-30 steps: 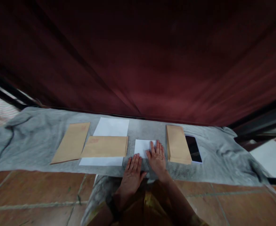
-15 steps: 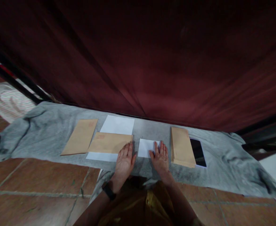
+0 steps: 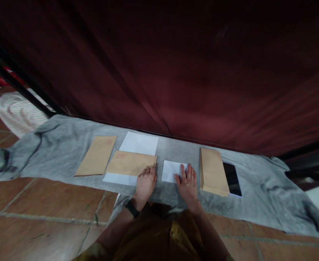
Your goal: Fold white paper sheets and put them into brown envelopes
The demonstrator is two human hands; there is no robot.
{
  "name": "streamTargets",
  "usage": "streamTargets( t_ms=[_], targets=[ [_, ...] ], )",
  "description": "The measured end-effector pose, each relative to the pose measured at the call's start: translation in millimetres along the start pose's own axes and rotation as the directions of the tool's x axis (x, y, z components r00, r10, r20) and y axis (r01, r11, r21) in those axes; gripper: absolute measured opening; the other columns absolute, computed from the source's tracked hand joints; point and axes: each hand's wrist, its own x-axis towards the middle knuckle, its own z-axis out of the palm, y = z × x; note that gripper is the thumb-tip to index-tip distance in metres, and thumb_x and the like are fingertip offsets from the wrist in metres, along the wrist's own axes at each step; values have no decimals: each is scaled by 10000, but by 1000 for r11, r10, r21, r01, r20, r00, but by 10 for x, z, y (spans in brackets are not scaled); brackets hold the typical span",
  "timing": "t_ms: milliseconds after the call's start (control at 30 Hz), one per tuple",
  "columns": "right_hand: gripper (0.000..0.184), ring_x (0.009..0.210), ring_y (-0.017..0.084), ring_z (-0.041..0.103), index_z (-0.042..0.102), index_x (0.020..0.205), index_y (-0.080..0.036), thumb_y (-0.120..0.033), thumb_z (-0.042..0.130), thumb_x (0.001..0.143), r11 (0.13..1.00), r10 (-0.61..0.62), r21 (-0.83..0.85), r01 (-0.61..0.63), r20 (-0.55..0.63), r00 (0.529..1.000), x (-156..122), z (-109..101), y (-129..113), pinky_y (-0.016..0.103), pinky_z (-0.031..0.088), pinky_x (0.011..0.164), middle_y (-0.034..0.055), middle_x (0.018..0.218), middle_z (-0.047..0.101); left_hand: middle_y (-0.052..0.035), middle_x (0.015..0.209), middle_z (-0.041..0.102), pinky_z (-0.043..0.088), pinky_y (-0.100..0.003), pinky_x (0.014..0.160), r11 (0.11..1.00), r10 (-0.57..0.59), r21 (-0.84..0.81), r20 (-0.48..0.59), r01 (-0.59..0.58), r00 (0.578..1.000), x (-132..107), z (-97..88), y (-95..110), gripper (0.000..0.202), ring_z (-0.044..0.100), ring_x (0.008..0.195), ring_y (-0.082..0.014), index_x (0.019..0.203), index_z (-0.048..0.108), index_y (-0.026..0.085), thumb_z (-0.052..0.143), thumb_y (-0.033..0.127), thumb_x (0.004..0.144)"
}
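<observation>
My left hand (image 3: pixel 145 182), a dark watch on its wrist, bends its fingers around the right end of a brown paper envelope (image 3: pixel 129 163). That envelope lies across a white sheet of paper (image 3: pixel 139 142), which shows above and below it. My right hand (image 3: pixel 187 183) rests flat with fingers spread on the right part of a smaller white paper (image 3: pixel 168 170), perhaps folded. Right of that hand sits a stack of brown envelopes (image 3: pixel 214 170). My left fingertips are partly hidden by the hand itself.
Another brown envelope (image 3: pixel 96 156) lies at the left. A phone (image 3: pixel 232 178) with a dark screen is beside the stack, slightly under its edge. Grey cloth (image 3: pixel 268 188) covers the narrow surface. A dark red curtain (image 3: pixel 175 90) hangs behind; tiled floor (image 3: pixel 53 203) lies in front.
My left hand has gone from lying flat on the envelope's right end to curled fingers there. My right hand stays on the small white paper. The view has shifted slightly.
</observation>
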Motion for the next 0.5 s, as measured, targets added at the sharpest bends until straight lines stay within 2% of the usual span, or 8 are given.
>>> streamTargets(
  t_ms=[167,267,367,433,500],
  targets=[
    [499,1479,365,349,503,1471,-122,-380,437,1049,994,16,108,-15,-6,1000,77,-89,-51,616,325,1162,228,1598,392,-86,1015,705,518,-321,798,1000,12,4,35,-12,999,-94,-81,193,233,674,978,-228,1142,614,184,462,135,973],
    [435,1436,304,418,584,1388,-151,-334,377,1051,943,50,328,-59,36,998,173,-179,-181,560,367,1161,173,1531,501,-92,996,705,523,-325,769,998,69,6,-8,-69,998,-166,-69,324,240,678,942,-233,1098,627,183,459,93,953],
    [423,1250,241,590,660,1284,-203,-385,368,1037,768,95,606,-205,209,973,284,-233,-364,438,469,1096,120,1323,673,-103,938,702,527,-343,740,990,142,-15,-76,-144,987,-232,-12,422,269,682,915,-255,1077,643,179,458,56,924],
    [384,1098,221,664,709,1174,-226,-396,405,1012,603,100,713,-359,379,920,355,-226,-467,386,520,1014,85,1173,740,-106,908,702,528,-349,711,984,172,-31,-101,-176,980,-281,36,468,280,683,888,-264,1068,648,180,468,43,902],
    [317,945,210,687,738,1020,-225,-361,457,964,492,99,721,-488,510,854,414,-189,-529,351,552,909,52,977,767,-100,889,706,528,-344,683,981,186,-42,-113,-192,976,-339,87,498,274,684,857,-261,1045,651,185,476,43,890]
  ],
)
